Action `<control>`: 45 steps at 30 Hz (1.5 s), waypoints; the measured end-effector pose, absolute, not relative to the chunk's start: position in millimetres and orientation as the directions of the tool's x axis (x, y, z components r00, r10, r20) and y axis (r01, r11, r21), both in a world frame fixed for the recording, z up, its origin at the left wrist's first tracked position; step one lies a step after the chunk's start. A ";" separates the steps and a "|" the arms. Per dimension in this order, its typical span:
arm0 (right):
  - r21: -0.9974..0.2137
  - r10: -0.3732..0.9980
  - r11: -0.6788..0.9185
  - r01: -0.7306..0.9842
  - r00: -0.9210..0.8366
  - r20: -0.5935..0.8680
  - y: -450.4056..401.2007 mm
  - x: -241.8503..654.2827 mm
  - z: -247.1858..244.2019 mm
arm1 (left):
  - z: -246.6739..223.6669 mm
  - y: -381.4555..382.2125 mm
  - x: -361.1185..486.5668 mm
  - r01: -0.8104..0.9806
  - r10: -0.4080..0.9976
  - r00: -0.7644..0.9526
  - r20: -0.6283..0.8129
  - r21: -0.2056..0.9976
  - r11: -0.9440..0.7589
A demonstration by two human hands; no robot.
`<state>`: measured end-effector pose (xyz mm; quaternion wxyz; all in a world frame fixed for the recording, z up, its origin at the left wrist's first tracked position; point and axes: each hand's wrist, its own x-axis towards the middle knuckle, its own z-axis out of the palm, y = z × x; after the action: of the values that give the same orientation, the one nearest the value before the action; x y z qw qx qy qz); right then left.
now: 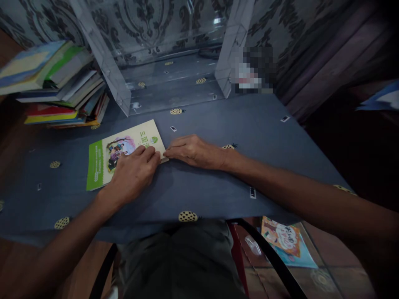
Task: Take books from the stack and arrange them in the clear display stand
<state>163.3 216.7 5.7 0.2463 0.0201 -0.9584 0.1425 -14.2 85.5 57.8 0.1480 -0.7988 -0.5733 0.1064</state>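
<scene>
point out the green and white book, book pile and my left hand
Green and white book [117, 152], head view: cover illustration.
Book pile [67, 91], head view: middle of its side.
Left hand [134, 172], head view: back of it.

- A clear rack [229, 66], see-through, standing upright.
- Under the rack and spreading out before it, a blue-grey tablecloth [215, 191] printed with yellow pineapples.
- Left of the rack, an uneven stack of books [67, 89], some jutting out sideways.
- Behind the rack, a grey wall covering [146, 14] with dark scrollwork.
- Just right of the rack, a pixelated dark-and-pale patch [257, 68], unreadable.
- Farther right of the rack, a dull mauve curtain [336, 54].
- Well in front of the rack and lower, toward its right, orange-and-blue printed matter [282, 245] on the tiled floor [336, 236].
</scene>
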 end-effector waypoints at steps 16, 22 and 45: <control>-0.162 -0.024 0.979 -0.121 -0.865 0.501 210.3 169.3 3.3 | 51.5 83.0 -12.5 0.902 0.957 0.290 0.013 -0.339 -0.269; -0.074 -0.034 0.995 -0.074 -0.896 0.443 202.1 170.3 8.2 | 48.0 81.5 -12.9 0.898 0.952 0.303 0.037 -0.344 -0.272; 0.181 0.041 0.971 0.156 -0.855 0.517 211.7 159.4 6.9 | 35.4 -14.0 -151.9 0.984 0.993 0.046 0.106 0.167 -0.063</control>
<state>159.4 211.7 6.9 0.2644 -0.0515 -0.9569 -0.1086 -151.9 -14.0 35.4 -0.0244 -0.7227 -0.6840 -0.0962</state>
